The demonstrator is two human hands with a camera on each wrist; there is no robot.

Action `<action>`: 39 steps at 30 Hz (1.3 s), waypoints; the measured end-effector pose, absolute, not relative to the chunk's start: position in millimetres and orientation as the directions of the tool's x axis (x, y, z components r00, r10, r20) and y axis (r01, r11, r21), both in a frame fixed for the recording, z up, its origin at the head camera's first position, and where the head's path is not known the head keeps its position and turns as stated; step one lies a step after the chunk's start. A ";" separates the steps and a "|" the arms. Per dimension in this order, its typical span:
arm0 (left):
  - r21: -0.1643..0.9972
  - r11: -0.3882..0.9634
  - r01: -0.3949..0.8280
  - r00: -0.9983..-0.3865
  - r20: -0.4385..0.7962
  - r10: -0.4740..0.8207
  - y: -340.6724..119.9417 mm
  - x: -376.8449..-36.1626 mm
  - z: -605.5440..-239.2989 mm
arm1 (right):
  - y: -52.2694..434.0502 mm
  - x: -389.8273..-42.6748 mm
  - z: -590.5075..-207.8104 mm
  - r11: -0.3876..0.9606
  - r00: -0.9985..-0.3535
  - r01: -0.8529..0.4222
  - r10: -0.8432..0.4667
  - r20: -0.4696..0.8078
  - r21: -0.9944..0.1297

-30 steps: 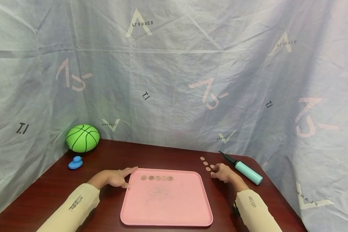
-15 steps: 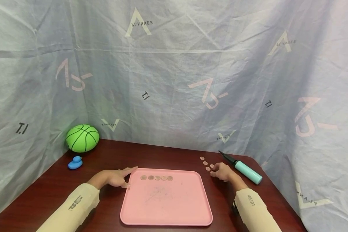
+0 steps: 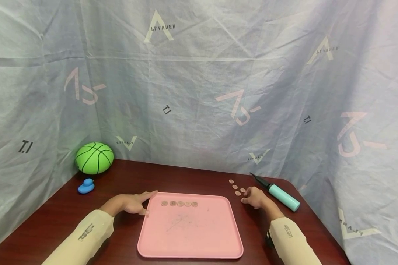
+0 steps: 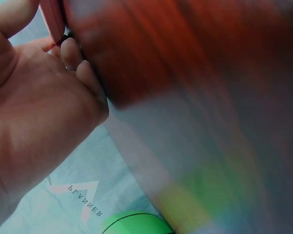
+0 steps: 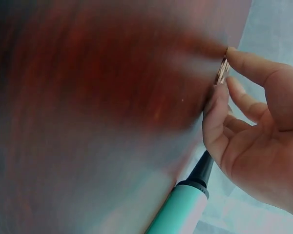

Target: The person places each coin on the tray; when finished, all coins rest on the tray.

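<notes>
A row of several coins [image 3: 173, 203] lies along the far side of a pink tray [image 3: 192, 239]. My left hand [image 3: 132, 203] rests at the tray's far left corner, forefinger stretched along the corner and thumb at the left rim. Its other fingers curl under the palm in the left wrist view. My right hand [image 3: 254, 197] rests on the table to the right of the tray, thumb and forefinger apart. Its forefinger is right at a coin [image 3: 242, 190], near several other loose coins [image 3: 235, 187]. In the right wrist view, coins [image 5: 221, 73] show edge-on between the fingertips.
A turquoise hand pump [image 3: 284, 197] with a black nozzle lies just right of my right hand. At the back left are a green ball [image 3: 94, 158] and a blue rubber duck [image 3: 86, 186]. Grey printed cloth [image 3: 192, 92] hangs around the dark red table [image 3: 172, 176].
</notes>
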State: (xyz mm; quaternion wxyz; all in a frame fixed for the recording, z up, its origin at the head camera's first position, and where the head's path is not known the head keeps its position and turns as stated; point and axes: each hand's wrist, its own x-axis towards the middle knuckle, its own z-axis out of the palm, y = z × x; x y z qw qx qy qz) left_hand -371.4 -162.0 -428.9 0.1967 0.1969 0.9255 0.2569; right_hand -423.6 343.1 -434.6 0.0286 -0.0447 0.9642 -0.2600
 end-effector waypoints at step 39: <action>0.543 0.795 0.271 -0.847 -0.258 0.465 -162.1 -370.5 -428.3 | 344.1 -407.2 -427.8 0.803 -0.982 -0.127 -0.185 -0.041 -0.582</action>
